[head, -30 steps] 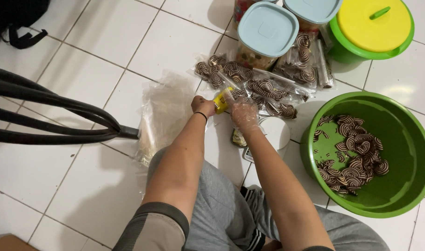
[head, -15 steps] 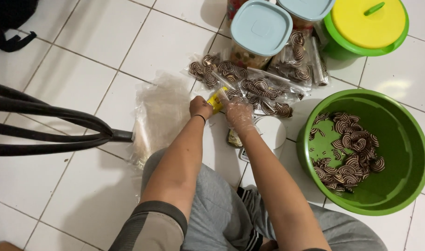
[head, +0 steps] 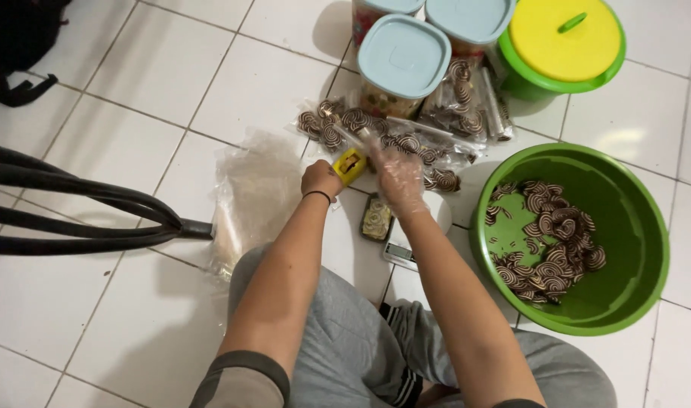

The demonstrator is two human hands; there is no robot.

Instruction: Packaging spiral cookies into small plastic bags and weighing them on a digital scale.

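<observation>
White tile floor; both hands (head: 360,175) grip yellow tape dispenser (head: 349,165), long axis up-right.

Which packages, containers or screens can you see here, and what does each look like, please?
Clear bags of swirl cookies: on tiles ahead.
Square jar, pale blue lid: behind the bags.
Green bucket, yellow lid: top right.
Small scale display: grey, by the right forearm.
Stack of empty clear bags: left.
</observation>
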